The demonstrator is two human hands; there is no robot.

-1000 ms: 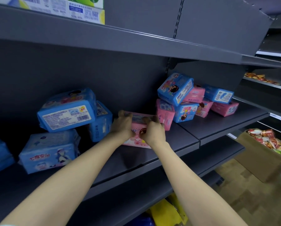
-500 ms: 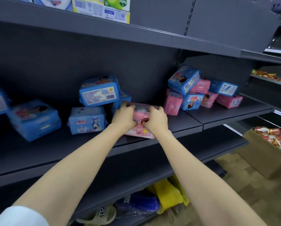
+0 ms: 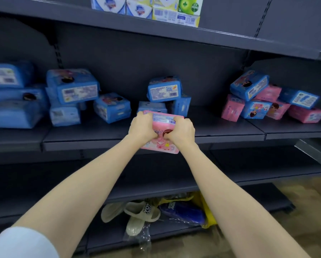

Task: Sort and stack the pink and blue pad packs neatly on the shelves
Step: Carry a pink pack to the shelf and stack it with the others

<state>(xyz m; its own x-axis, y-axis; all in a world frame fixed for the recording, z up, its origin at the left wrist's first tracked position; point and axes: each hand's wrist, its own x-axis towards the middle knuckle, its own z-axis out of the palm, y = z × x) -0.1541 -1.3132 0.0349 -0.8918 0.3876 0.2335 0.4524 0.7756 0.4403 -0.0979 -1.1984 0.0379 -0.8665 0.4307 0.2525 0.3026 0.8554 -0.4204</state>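
Note:
Both hands hold one pink pad pack (image 3: 160,144) at the front edge of the middle shelf (image 3: 221,130). My left hand (image 3: 142,127) grips its left side and my right hand (image 3: 181,130) grips its right side, fingers curled over the top. Just behind it stand blue pad packs (image 3: 164,91). More blue packs (image 3: 72,88) are piled loosely on the left. On the right, a mixed heap holds pink packs (image 3: 231,108) and blue packs (image 3: 249,86) leaning on each other.
Boxes of soap (image 3: 146,7) stand on the upper shelf. Slippers in plastic wrap (image 3: 139,213) and a yellow bag (image 3: 206,209) lie on the bottom shelf. The shelf below the middle one (image 3: 258,168) is dark and bare where it shows.
The pink pack has come off the shelf toward me in both hands. The view has swung left, bringing more blue packs on the left into sight.

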